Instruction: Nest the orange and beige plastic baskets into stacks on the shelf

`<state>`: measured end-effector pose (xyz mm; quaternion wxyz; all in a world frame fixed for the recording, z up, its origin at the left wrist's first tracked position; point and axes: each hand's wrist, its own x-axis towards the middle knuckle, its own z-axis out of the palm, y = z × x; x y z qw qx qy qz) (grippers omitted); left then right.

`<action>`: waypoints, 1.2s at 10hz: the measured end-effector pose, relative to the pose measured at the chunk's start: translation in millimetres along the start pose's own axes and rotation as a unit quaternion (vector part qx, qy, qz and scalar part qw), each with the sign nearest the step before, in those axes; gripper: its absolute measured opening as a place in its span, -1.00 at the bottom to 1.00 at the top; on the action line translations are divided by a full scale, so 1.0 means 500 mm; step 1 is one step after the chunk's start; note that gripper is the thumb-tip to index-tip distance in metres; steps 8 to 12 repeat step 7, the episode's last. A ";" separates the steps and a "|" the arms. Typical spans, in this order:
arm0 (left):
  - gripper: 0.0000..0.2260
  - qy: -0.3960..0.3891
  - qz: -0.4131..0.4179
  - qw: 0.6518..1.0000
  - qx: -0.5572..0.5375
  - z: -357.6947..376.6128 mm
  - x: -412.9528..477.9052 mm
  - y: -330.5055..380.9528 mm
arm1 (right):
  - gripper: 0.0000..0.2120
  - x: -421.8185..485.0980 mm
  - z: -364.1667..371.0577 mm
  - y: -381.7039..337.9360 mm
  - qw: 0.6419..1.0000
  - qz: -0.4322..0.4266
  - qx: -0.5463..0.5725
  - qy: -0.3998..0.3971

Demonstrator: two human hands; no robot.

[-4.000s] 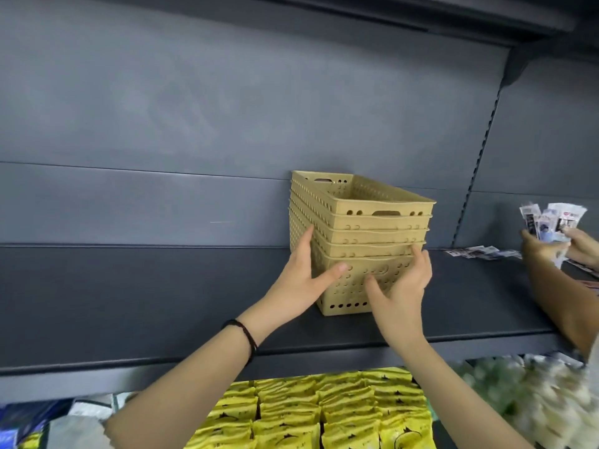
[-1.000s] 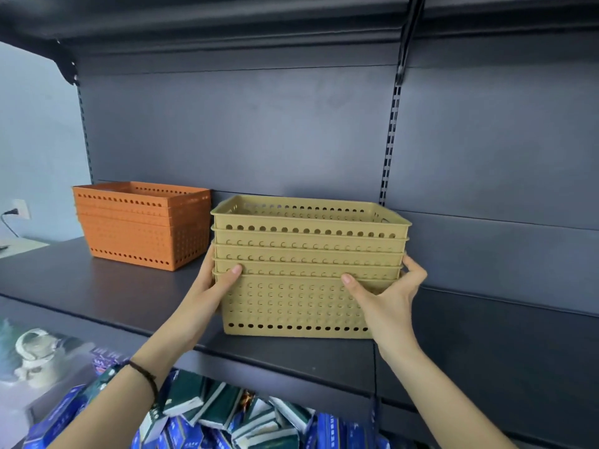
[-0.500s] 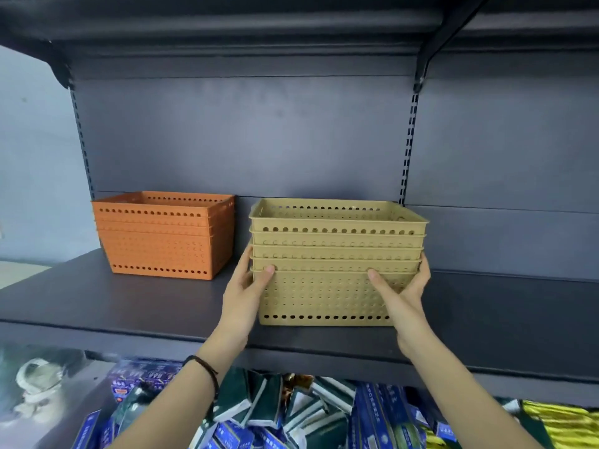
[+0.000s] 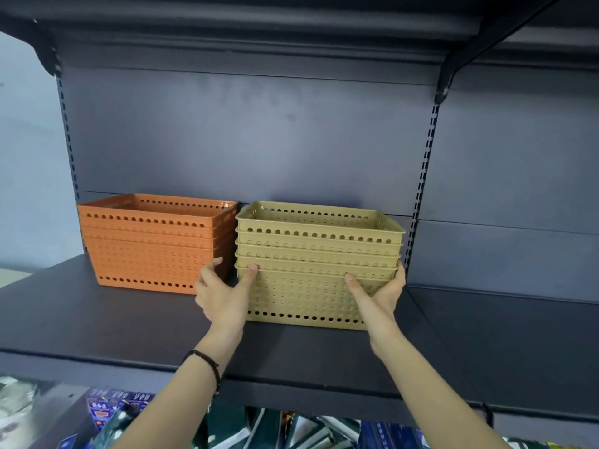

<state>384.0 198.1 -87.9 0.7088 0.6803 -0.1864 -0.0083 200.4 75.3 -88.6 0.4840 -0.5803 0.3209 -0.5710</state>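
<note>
A stack of several nested beige baskets (image 4: 311, 280) stands on the dark shelf (image 4: 129, 328), right beside a stack of several nested orange baskets (image 4: 152, 251) on its left. The two stacks are almost touching. My left hand (image 4: 223, 296) grips the beige stack's front left corner, thumb on its front wall, fingers in the narrow gap between the stacks. My right hand (image 4: 379, 296) holds the front right corner, thumb on the front and fingers wrapped round the side. Both stacks are upright with rims level.
The shelf's dark back panel rises behind the stacks, with a slotted upright (image 4: 418, 196) just right of the beige stack. Another shelf hangs overhead on a bracket (image 4: 453, 69). Packaged goods (image 4: 227, 429) fill the level below. A pale wall (image 4: 29, 189) lies at the left.
Over the last second the beige stack has slid left along the shelf in both hands until it sits close against the orange stack. Four seconds ago it stood alone further right.
</note>
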 end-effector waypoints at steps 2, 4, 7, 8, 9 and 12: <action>-0.51 -0.020 -0.025 0.996 -0.079 0.010 0.070 -0.027 | -0.03 0.043 0.063 0.025 1.000 0.011 -0.003 -0.018; -0.56 -0.003 -0.059 0.995 -0.078 0.004 0.121 -0.030 | -0.02 0.059 0.114 0.038 1.000 0.023 -0.009 -0.019; -0.74 -0.083 -0.139 0.984 -0.078 -0.018 0.127 -0.015 | -0.09 0.047 0.093 -0.028 0.993 0.073 -0.081 -0.033; -0.74 -0.083 -0.139 0.984 -0.078 -0.018 0.127 -0.015 | -0.09 0.047 0.093 -0.028 0.993 0.073 -0.081 -0.033; -0.74 -0.083 -0.139 0.984 -0.078 -0.018 0.127 -0.015 | -0.09 0.047 0.093 -0.028 0.993 0.073 -0.081 -0.033; -0.74 -0.083 -0.139 0.984 -0.078 -0.018 0.127 -0.015 | -0.09 0.047 0.093 -0.028 0.993 0.073 -0.081 -0.033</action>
